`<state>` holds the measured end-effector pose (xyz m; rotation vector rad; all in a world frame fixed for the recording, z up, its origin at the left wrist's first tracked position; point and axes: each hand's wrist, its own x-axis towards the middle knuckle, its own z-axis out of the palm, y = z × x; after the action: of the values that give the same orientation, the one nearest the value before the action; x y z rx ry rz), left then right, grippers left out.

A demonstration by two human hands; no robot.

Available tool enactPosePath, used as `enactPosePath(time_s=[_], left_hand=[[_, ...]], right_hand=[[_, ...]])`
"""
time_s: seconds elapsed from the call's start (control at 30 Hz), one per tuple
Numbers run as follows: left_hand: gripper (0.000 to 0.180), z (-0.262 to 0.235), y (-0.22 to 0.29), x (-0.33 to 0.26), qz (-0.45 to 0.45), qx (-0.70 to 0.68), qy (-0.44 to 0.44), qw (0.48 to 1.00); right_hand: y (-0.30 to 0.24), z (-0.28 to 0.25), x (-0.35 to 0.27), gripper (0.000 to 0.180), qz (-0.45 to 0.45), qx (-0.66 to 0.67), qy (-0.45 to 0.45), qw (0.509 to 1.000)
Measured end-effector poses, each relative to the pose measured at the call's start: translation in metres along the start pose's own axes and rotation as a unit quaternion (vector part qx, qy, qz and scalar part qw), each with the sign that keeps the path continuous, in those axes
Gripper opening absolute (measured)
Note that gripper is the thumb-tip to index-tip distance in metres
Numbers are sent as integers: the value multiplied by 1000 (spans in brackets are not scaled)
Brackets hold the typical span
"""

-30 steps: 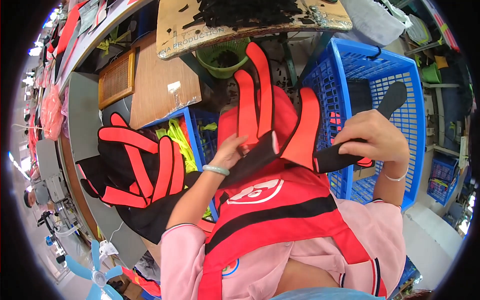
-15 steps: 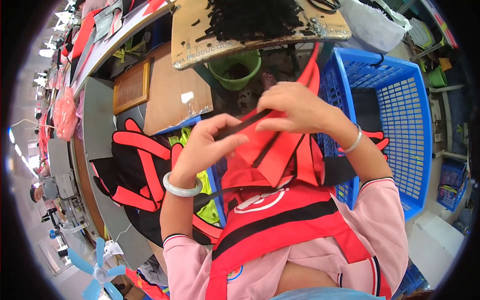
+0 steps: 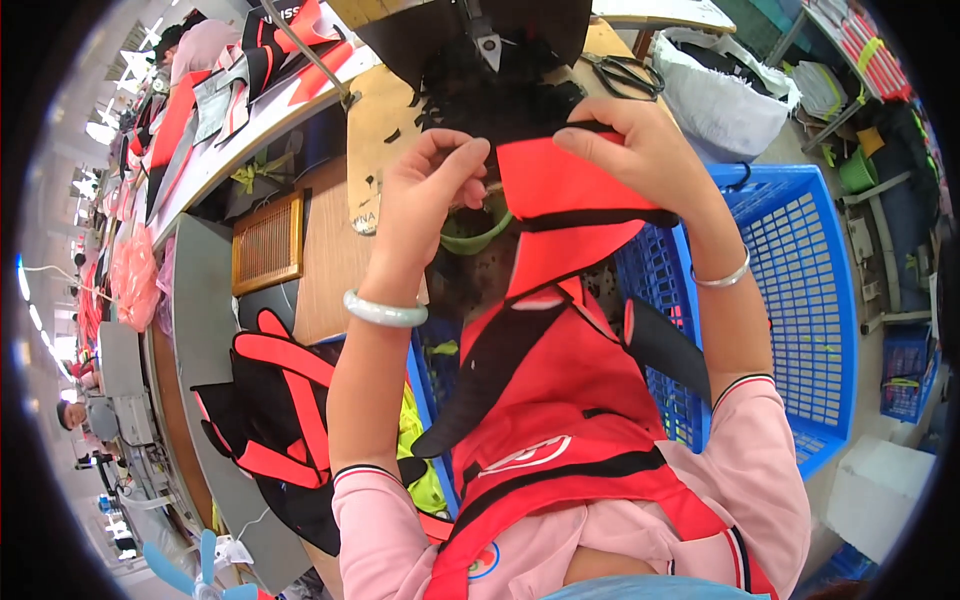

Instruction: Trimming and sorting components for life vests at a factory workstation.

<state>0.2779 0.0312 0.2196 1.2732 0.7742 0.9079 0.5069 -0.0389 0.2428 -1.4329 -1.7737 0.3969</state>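
Observation:
My right hand (image 3: 640, 150) pinches the upper edge of a red fabric piece (image 3: 560, 180) with black edging, thumb in front. The piece hangs down over my red apron (image 3: 560, 400). My left hand (image 3: 435, 185) is raised just left of the fabric, apart from it, thumb pressed to the fingertips; whatever it may pinch is hidden or too small to name. Below, black curved flaps (image 3: 490, 375) spread over my lap. Beyond the hands, a dark machine part with a metal tip (image 3: 487, 48) stands over a heap of black scraps (image 3: 460, 120).
Scissors (image 3: 625, 77) lie on the wooden board (image 3: 372, 135), right of the scraps. A green basin (image 3: 475, 240) stands beneath. To the right are a blue crate (image 3: 800, 300) and a white sack (image 3: 715, 105); red-and-black pieces (image 3: 285, 400) pile on the left.
Both hands have moved up and away from me, lifting the red fabric toward the board. My left hand has come off the black trim. The view has tilted up, showing the machine part.

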Motion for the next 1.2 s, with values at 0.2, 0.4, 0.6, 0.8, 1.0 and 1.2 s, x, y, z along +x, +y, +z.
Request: enactPosePath(time_s=[0.2,0.4,0.6,0.8,1.0,1.2], left_hand=[[14,-1,-6,53,-25,-85,-4,996],[10,0,-7,78,-33,-111,1,993],[12,6,-9,81,-5,-119,19,993],[11,8,-11,84,21,-138,33,990],[11,-26,-2,84,21,-137,48,989],[18,-97,-21,40,-38,499,-86,861]], right_hand=[[42,8,37,34,72,81,2,994],[51,3,54,31,95,77,-25,992],[56,5,56,33,75,78,7,994],[54,9,58,34,87,58,27,994],[59,2,44,36,63,60,42,995],[36,-2,28,38,50,40,-12,998]])
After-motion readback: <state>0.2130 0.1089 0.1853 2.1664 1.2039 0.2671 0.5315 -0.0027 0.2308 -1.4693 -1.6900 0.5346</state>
